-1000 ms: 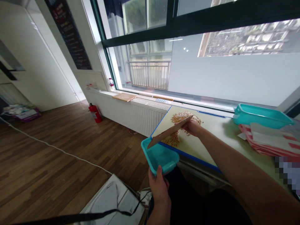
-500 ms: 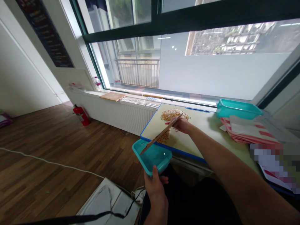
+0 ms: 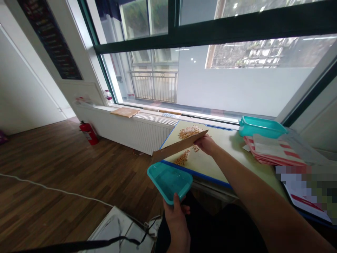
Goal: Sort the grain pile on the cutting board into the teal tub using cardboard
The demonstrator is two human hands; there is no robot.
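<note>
My left hand [image 3: 176, 213] grips the near rim of a teal plastic tub [image 3: 168, 181], thumb over the edge. The tub is held just below the table's front left corner, with a few small specks inside. In my right hand [image 3: 206, 143] is a flat strip of brown cardboard [image 3: 179, 147], pinched at its far end. The strip slants down to the left, its other end above the tub's far rim. Yellow kernels, perhaps corn, lie in a larger pile [image 3: 188, 132] behind the cardboard and a smaller pile [image 3: 182, 158] near the table edge. The cardboard hides part of them.
The blue-edged table [image 3: 218, 165] stands against the window sill. On its right are a second teal tub [image 3: 263, 127] and folded red-and-white bags [image 3: 276, 151]. A radiator [image 3: 155, 135], a fire extinguisher [image 3: 88, 133] and a floor cable [image 3: 52, 187] lie to the left.
The cardboard has turned to show more of its flat face, and its lower end has risen out of the tub's opening. The tub stays in my left hand, nearly in place.
</note>
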